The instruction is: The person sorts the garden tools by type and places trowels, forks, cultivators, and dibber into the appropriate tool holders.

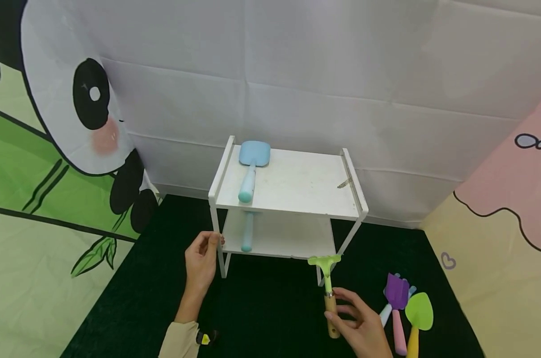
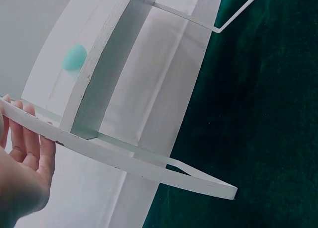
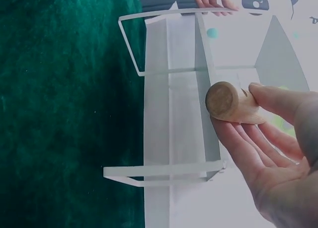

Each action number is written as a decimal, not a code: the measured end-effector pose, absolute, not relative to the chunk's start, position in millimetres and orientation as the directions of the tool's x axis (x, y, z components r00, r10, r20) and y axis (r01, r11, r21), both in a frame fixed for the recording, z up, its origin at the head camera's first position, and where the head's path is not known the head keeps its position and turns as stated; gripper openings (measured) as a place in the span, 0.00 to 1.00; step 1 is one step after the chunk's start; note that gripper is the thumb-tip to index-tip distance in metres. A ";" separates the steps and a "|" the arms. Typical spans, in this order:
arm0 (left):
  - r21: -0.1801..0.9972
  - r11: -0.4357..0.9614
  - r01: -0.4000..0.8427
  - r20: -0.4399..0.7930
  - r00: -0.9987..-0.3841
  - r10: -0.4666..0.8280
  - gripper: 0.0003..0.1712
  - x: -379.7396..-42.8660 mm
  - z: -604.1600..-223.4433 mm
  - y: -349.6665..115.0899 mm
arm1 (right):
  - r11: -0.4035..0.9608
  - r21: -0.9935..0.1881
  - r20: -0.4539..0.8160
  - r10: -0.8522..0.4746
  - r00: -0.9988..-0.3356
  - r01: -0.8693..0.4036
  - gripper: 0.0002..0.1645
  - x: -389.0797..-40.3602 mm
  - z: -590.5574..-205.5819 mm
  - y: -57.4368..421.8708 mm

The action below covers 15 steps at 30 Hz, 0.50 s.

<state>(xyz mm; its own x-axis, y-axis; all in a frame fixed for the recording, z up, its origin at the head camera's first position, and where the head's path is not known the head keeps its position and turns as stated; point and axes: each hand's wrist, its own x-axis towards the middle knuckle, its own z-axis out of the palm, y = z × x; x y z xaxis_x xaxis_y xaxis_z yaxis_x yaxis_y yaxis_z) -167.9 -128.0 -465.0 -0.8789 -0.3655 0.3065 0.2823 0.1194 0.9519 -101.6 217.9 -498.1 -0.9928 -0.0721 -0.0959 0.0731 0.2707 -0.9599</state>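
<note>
A small white two-tier shelf [image 1: 297,181] stands before me. My left hand [image 1: 201,258] grips its front left leg [image 2: 129,161], the fingers passing behind it. In my right hand [image 1: 361,318] a green toy rake [image 1: 327,283] is pinched by its wooden handle, head up, in front of the shelf's right side. The right wrist view shows the round end of that wooden handle [image 3: 222,101] between thumb and fingers. On the upper tier, toward the left, lies a light blue toy shovel [image 1: 254,154]. A turquoise handle [image 1: 248,238] sticks out over the lower tier's front edge.
To the right on the dark green floor [image 1: 261,318] lie a purple shovel [image 1: 396,291] with a pink handle, a lime green shovel [image 1: 420,311] with a yellow handle, and a partly hidden light blue tool. A white cloth wall [image 1: 306,114] rises close behind the shelf.
</note>
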 end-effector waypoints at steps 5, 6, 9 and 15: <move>0.953 0.123 0.276 0.302 -0.880 -0.366 0.16 -167.6 -465.0 -127.5 | 0.267 -0.962 -0.082 -0.088 -0.993 0.056 0.30 -106.3 -496.1 212.8; 0.954 0.123 0.275 0.301 -0.880 -0.366 0.16 -167.6 -464.9 -127.4 | 0.267 -0.962 -0.074 -0.094 -0.993 0.047 0.30 -107.2 -495.7 211.9; 0.954 0.124 0.273 0.300 -0.881 -0.367 0.16 -167.7 -464.8 -127.2 | 0.263 -0.965 -0.037 -0.119 -0.992 0.004 0.30 -109.9 -494.1 209.6; 0.953 0.127 0.275 0.303 -0.881 -0.364 0.16 -167.8 -464.8 -127.6 | 0.249 -0.966 0.024 -0.159 -0.987 -0.063 0.28 -118.5 -491.4 203.7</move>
<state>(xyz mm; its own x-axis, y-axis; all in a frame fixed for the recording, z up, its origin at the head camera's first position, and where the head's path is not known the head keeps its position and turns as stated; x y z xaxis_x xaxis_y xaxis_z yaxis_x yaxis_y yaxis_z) -167.8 -127.6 -464.8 -0.8807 -0.3640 0.3031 0.2754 0.1270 0.9529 -118.5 203.7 -491.4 -0.9870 -0.1590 0.0235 -0.0632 0.2494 -0.9663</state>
